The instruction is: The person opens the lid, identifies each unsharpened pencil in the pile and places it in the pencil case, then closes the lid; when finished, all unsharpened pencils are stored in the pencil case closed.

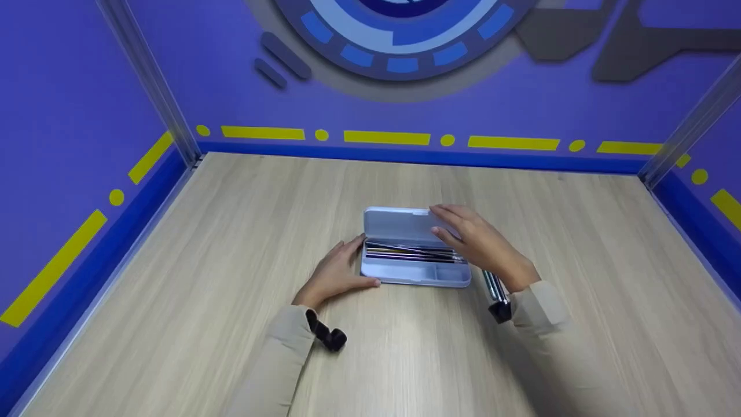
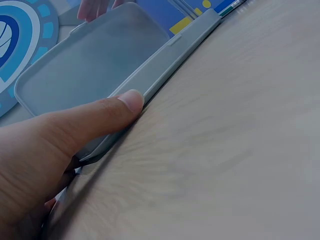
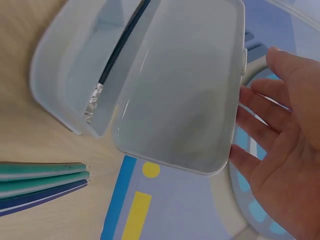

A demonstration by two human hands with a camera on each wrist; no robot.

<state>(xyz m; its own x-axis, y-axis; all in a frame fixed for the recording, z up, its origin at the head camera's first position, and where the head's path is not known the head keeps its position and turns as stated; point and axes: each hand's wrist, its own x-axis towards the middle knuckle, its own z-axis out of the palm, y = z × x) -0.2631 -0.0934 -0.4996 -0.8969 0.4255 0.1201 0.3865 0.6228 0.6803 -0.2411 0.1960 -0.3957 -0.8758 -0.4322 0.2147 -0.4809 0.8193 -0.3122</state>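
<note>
A pale grey-white pencil case [image 1: 399,271] lies on the table with its lid [image 1: 393,225] raised at the back. Several dark pencils [image 1: 405,253] lie lengthwise in its rear compartment; the right wrist view shows one pencil [image 3: 119,52] with a silvery end. My left hand [image 1: 333,275] holds the case's left end, thumb against the front wall, fingers round the back corner and partly hidden. At the lid's far edge, my right hand [image 1: 483,240] touches it with nearly straight fingers [image 3: 262,107], thumb apart from the lid.
Several loose teal and blue pencils [image 3: 42,182] lie on the table right of the case, partly under my right wrist. A small divided compartment [image 1: 451,272] is at the case's front right. Blue-purple panels [image 1: 382,110] enclose the wooden table [image 1: 260,220] at back and sides.
</note>
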